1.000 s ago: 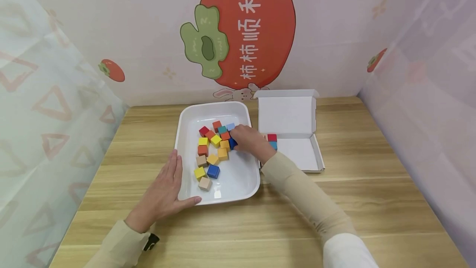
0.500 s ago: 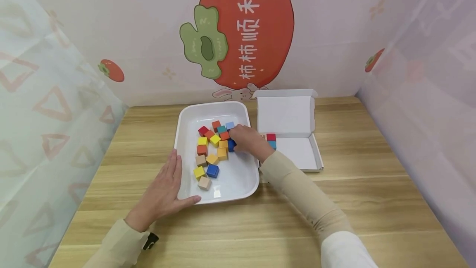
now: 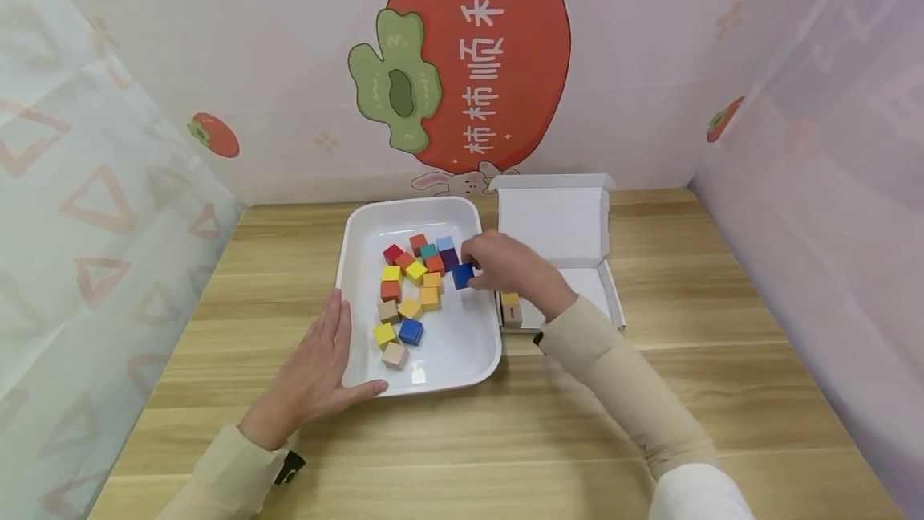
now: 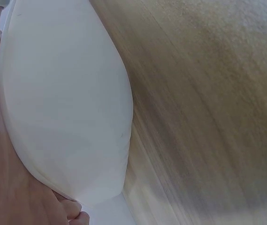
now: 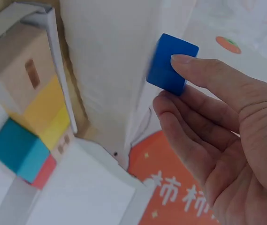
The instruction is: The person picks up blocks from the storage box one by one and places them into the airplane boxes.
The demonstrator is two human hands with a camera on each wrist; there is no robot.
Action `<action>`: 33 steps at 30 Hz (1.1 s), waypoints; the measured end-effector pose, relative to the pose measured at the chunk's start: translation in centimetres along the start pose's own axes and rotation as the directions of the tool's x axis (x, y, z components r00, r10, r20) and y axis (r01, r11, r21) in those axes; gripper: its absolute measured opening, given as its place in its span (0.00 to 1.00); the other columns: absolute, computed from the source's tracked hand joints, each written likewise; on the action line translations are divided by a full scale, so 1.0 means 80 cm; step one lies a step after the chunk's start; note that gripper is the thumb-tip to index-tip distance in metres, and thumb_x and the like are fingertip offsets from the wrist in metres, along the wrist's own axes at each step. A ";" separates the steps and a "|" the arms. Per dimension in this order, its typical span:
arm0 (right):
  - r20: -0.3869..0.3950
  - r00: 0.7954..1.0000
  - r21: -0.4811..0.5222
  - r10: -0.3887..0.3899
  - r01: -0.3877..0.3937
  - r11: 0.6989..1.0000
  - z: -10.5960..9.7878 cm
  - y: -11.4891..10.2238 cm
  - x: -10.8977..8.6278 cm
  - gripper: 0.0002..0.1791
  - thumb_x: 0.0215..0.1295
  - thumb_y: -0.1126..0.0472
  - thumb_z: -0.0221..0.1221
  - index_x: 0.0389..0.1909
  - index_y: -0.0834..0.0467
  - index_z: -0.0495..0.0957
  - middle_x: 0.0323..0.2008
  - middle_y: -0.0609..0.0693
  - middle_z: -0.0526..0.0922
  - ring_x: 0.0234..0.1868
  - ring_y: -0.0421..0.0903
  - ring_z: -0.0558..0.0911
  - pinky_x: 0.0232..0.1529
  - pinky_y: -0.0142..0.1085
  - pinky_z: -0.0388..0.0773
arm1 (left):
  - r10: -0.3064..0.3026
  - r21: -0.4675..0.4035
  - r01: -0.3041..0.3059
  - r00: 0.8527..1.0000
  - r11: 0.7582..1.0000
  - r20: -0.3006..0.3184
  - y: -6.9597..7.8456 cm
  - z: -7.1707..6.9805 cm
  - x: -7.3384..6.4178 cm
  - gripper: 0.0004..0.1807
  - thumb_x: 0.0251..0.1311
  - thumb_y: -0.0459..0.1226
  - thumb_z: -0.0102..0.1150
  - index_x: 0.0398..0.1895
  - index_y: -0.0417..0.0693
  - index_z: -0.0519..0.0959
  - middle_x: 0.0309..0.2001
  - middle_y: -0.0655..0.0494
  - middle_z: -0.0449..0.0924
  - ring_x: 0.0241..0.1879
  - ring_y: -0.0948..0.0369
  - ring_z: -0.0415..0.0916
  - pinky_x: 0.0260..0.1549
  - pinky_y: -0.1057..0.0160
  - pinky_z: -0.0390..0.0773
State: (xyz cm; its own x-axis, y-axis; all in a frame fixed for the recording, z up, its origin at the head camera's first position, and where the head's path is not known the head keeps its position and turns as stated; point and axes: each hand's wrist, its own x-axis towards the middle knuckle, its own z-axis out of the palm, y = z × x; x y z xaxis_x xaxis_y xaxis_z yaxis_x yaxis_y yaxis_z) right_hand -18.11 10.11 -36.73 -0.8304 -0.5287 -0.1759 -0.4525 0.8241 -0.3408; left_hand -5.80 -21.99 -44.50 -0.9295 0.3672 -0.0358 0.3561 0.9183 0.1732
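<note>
A blue cube is pinched by the right hand, left of the box. The tray is touched by the splayed left hand.

The left side of the white tray is blocked by the left hand, its middle by coloured cubes. Room is left at its near-right corner. The open cardboard box's near edge is crossed by the right sleeve.

Shifted blue cube rightward, away from cube cluster, with right hand. Uncovered dark purple cube. Exposed near-end wooden cube in white box; hid red cube from head view.
</note>
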 end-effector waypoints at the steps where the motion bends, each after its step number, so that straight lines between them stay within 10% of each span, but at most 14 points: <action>1: -0.008 1.000 0.008 0.002 -0.002 1.000 -0.004 0.002 -0.006 0.17 0.63 0.58 0.75 0.51 0.57 0.86 0.42 0.50 0.88 0.43 0.47 0.83 0.52 0.38 0.89 | 0.001 -0.002 -0.001 1.000 1.000 -0.003 0.000 0.001 0.000 0.72 0.55 0.76 0.57 0.84 0.31 0.46 0.86 0.35 0.35 0.85 0.36 0.40 0.78 0.35 0.58; 19: -0.062 0.996 0.089 0.067 -0.061 0.994 -0.005 0.087 -0.081 0.16 0.62 0.62 0.75 0.49 0.61 0.87 0.41 0.52 0.89 0.41 0.48 0.83 0.50 0.42 0.88 | -0.008 -0.005 0.008 1.000 1.000 0.025 -0.004 0.003 0.003 0.73 0.54 0.77 0.57 0.85 0.32 0.43 0.87 0.36 0.32 0.86 0.37 0.38 0.79 0.35 0.57; 33: -0.011 0.990 0.105 0.142 -0.140 0.985 0.028 0.103 -0.078 0.17 0.62 0.61 0.75 0.50 0.60 0.86 0.43 0.52 0.88 0.43 0.48 0.82 0.52 0.41 0.87 | -0.003 -0.001 0.003 1.000 1.000 0.014 -0.001 -0.001 0.001 0.72 0.55 0.76 0.56 0.84 0.31 0.44 0.87 0.36 0.33 0.86 0.37 0.38 0.79 0.36 0.57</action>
State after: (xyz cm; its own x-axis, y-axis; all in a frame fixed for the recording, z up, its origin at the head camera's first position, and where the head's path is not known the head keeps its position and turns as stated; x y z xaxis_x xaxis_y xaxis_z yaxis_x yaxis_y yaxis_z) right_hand -15.93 19.72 -40.47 -0.8896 -0.4042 -0.2126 -0.2952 0.8641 -0.4076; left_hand -5.89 -22.08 -44.48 -0.9292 0.3662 -0.0505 0.3528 0.9193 0.1744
